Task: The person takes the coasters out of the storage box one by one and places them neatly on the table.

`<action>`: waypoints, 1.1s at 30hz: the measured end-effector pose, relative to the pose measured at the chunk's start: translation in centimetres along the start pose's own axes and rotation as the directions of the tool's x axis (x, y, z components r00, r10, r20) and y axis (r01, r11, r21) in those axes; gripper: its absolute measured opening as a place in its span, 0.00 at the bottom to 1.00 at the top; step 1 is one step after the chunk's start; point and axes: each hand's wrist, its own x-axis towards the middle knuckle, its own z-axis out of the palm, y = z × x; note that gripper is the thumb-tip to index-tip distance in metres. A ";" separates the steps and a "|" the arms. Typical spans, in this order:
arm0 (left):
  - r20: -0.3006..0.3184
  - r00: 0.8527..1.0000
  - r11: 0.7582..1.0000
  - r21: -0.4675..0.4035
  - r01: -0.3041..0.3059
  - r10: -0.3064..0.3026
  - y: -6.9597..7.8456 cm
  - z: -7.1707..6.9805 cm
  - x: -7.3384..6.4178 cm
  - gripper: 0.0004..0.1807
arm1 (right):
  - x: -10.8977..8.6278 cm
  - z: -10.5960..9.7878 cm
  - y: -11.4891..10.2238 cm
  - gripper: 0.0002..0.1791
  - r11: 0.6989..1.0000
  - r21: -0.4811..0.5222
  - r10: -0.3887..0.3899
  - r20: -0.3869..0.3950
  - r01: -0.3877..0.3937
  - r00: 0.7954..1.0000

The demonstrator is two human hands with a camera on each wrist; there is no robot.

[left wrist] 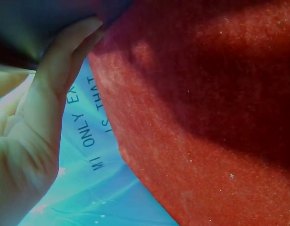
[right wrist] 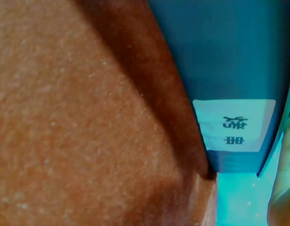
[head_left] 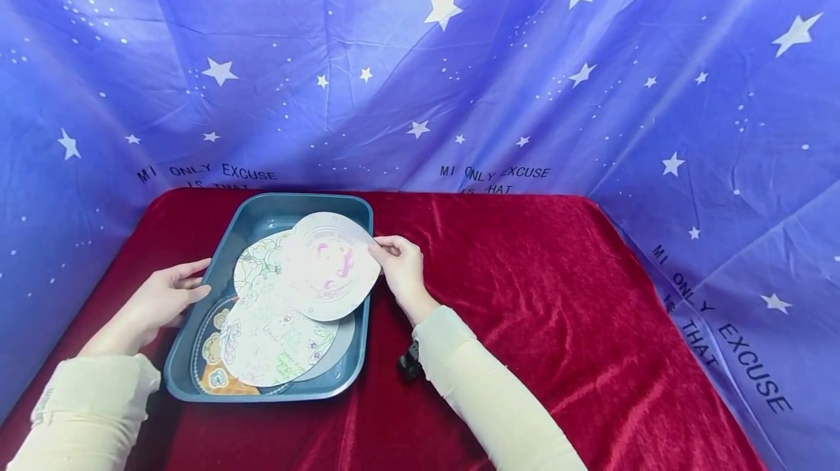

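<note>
A blue rectangular tray [head_left: 269, 396] sits on the red cloth, with several round printed sheets overlapping inside. My right hand [head_left: 402, 267] pinches the right edge of a white round sheet [head_left: 321, 267] with a pink design, the topmost one, at the tray's right side. My left hand [head_left: 160, 301] grips the tray's left rim; in the left wrist view its fingers [left wrist: 65, 56] lie against the dark tray wall. Under the held sheet are a white floral sheet [head_left: 275, 347], a green-lined sheet [head_left: 252, 267] and a dark-bordered sheet [head_left: 211, 343] with orange and brown patterns.
Red velvety cloth [head_left: 558, 325] covers the table and stretches to the right of the tray. A blue-purple star-printed curtain [head_left: 367, 114] hangs behind and at both sides. The tray's outer wall carries a white label [right wrist: 234, 125] with dark characters. A black device [head_left: 410, 363] hangs at the right wrist.
</note>
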 end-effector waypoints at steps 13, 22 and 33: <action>0.014 1.000 1.000 -0.023 0.005 -0.005 -0.4 -0.2 0.1 0.37 | 0.3 -1.4 1.4 0.12 0.996 0.078 0.051 -0.054 -0.047 0.997; 0.024 1.000 0.999 -0.037 0.013 -0.012 -0.2 -0.2 0.1 0.37 | 0.3 -1.6 1.4 0.13 0.982 0.171 0.097 -0.058 -0.086 0.994; 0.014 1.000 0.999 -0.038 0.013 -0.012 -0.5 -0.3 0.2 0.37 | 0.5 -2.6 1.4 0.13 0.971 0.214 0.120 -0.056 -0.106 0.991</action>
